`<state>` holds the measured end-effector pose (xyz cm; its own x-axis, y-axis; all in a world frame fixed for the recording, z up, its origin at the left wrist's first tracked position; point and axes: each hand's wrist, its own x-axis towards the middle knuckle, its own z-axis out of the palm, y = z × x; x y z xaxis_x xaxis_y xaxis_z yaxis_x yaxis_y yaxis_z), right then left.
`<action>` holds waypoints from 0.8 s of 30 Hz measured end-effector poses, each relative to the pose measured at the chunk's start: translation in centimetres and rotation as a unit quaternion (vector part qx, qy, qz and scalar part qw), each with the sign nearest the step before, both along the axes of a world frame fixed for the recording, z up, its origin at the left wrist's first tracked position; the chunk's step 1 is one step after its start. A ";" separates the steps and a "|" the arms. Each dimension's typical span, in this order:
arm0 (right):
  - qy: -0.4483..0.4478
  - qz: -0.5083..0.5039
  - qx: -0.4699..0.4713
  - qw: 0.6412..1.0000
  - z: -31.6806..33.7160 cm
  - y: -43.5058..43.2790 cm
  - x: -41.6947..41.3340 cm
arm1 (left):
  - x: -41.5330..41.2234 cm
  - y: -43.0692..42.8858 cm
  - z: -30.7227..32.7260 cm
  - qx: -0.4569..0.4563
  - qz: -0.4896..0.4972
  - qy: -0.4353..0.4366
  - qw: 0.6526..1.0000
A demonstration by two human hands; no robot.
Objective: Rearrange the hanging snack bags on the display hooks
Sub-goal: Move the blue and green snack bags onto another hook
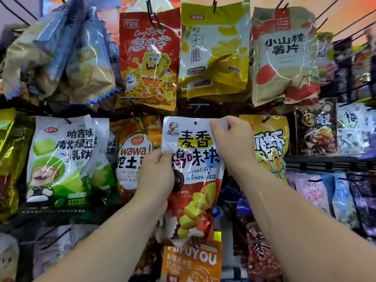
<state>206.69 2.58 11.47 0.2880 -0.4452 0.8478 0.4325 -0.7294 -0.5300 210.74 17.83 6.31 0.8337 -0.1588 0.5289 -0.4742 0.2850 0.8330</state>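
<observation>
A white and red snack bag marked "Wheat Chicken Piece" (pixel 195 159) is held upright in front of the middle row of the display. My left hand (pixel 156 174) grips its left edge at mid height, thumb on the front. My right hand (pixel 230 139) pinches its top right corner. The hang hole at the bag's top centre shows no hook through it. A bare hook (pixel 196 107) sticks out just above the bag, under the yellow bags.
Bags hang all round: a red cartoon bag (pixel 149 60), yellow bags (pixel 215 51) and a hawthorn chip bag (pixel 284 58) above, a green-and-white bag (pixel 61 159) and an orange "wawa" bag (pixel 134 151) left, a yellow bag (pixel 270 145) right, an orange bag (pixel 192 261) below.
</observation>
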 end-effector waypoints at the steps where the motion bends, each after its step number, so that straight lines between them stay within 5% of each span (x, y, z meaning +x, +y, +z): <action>1: 0.004 -0.009 0.007 1.000 0.2 -0.3 0.3 | 0.0 -0.2 0.2 0.002 -0.011 0.005 1.000; 19: 0.036 -0.065 0.014 0.997 1.4 -1.4 2.3 | 1.7 -1.8 0.5 -0.019 -0.006 0.069 0.997; 24: -0.001 -0.124 -0.172 0.977 -2.3 0.1 1.7 | 2.8 -2.0 -0.5 -0.008 0.023 0.033 0.999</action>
<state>208.35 2.71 9.13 0.2051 -0.1903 0.9601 0.2203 -0.9468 -0.2347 213.50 15.88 5.82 0.8728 -0.1121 0.4751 -0.4314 0.2785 0.8581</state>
